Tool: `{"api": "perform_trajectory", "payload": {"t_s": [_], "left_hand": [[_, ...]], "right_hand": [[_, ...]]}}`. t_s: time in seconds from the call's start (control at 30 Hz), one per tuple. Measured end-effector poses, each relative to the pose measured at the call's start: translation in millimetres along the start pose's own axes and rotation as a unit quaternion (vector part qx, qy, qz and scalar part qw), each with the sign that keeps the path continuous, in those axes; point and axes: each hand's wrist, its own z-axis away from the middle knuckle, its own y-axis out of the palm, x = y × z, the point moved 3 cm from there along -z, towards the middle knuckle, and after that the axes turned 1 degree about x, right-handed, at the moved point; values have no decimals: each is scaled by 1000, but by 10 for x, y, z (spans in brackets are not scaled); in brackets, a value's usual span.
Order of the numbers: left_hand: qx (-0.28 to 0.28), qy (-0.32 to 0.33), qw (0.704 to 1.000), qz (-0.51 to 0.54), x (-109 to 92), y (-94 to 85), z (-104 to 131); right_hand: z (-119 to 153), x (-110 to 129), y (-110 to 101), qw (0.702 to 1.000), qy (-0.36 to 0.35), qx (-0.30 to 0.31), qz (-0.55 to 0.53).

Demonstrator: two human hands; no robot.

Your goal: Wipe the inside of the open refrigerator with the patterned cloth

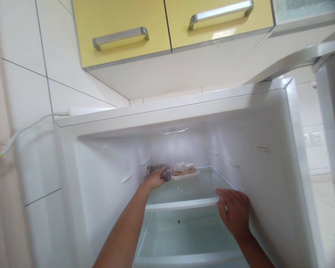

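Note:
My left hand [155, 178] reaches deep into the open fridge, closed on a dark purplish item in clear plastic [166, 174] at the upper shelf's back left. Behind that hand lies a dark patterned bundle [158, 167]. Just right of it, a white tray of wrapped food [185, 170] rests on the same glass shelf [190, 188]. My right hand [234, 208] is at the shelf's front right corner, its fingers bent over the white front edge.
The fridge's side walls [270, 178] flank both arms. A lower glass shelf [192, 238] lies beneath. The open door [332, 111] stands at the right. Yellow cabinets [123, 22] hang above, and a white cable [28, 128] runs along the left.

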Motion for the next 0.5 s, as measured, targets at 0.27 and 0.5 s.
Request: {"api": "perform_trajectory", "payload": {"t_s": [0.27,0.5], "left_hand": [[18,21,997,-70,-209,-104,379],[85,177,961,-192,-490,-672,1148]], "right_hand": [[-15,25,-29,1000,9,15,-9],[-39,44,-52,999,28,36,-23]]}}
